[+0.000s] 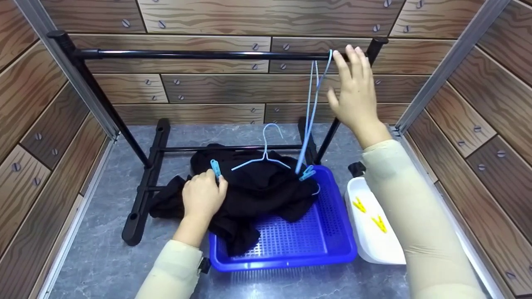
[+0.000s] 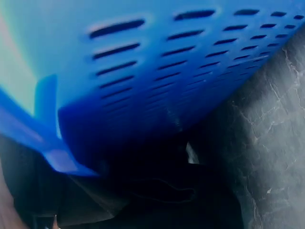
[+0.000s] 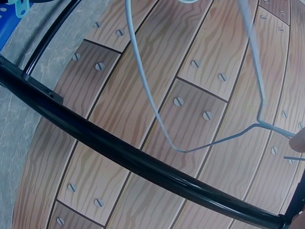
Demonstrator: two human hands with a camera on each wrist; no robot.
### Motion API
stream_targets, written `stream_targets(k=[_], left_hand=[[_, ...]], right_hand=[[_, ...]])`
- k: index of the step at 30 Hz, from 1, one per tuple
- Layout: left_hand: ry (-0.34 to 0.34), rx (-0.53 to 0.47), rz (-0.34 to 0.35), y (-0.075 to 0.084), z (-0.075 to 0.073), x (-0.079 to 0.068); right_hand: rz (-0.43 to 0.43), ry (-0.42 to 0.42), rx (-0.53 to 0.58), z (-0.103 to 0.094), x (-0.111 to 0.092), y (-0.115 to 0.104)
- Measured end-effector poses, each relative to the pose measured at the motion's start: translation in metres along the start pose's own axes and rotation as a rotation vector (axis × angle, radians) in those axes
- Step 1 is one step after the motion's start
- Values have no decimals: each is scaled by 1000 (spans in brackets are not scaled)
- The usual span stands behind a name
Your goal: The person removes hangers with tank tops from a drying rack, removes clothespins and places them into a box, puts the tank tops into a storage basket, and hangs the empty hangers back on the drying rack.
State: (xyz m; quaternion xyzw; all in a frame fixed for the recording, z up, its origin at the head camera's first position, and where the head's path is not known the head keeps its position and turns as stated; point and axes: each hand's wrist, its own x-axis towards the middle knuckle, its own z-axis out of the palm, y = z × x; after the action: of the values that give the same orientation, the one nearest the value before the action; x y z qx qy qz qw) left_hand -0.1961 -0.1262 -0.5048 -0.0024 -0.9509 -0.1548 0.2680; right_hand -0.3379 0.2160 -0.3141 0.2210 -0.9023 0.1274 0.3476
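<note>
A black garment (image 1: 266, 195) lies bunched over the blue basket (image 1: 286, 264), with a light-blue hanger (image 1: 265, 154) rising from its neck. My left hand (image 1: 203, 194) grips the garment's left part beside a blue clothespin (image 1: 215, 167). Another blue clothespin (image 1: 307, 172) shows at the garment's right. My right hand (image 1: 356, 89) is raised at the rack's top bar (image 1: 208, 55), fingers extended, fingertips beside the hook of a second light-blue hanger (image 1: 308, 124) hanging there. In the right wrist view, a fingertip (image 3: 299, 142) is at that hanger's hook (image 3: 276, 129).
The black rack stands on the grey marbled floor (image 1: 99, 216), its left foot (image 1: 139, 207) beside the garment. A white tray (image 1: 370, 245) with yellow clothespins (image 1: 379, 224) sits right of the basket. Wood-patterned walls (image 1: 216, 87) enclose the back and sides.
</note>
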Motion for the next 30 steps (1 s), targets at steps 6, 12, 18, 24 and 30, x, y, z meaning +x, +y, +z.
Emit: stream_targets(k=[6, 12, 18, 24, 30], left_hand=[[-58, -61, -43, -4, 6, 1], [-9, -61, -49, -7, 17, -3], [163, -57, 9, -13, 27, -11], [277, -126, 48, -18, 32, -13], [244, -181, 34, -17, 33, -9]], right_hand=[[-1, -1, -7, -1, -1, 1], [1, 2, -15, -2, -1, 2], [-2, -9, -9, -1, 1, 0], [-2, 0, -3, 0, 0, 0], [2, -9, -15, -1, 1, 0]])
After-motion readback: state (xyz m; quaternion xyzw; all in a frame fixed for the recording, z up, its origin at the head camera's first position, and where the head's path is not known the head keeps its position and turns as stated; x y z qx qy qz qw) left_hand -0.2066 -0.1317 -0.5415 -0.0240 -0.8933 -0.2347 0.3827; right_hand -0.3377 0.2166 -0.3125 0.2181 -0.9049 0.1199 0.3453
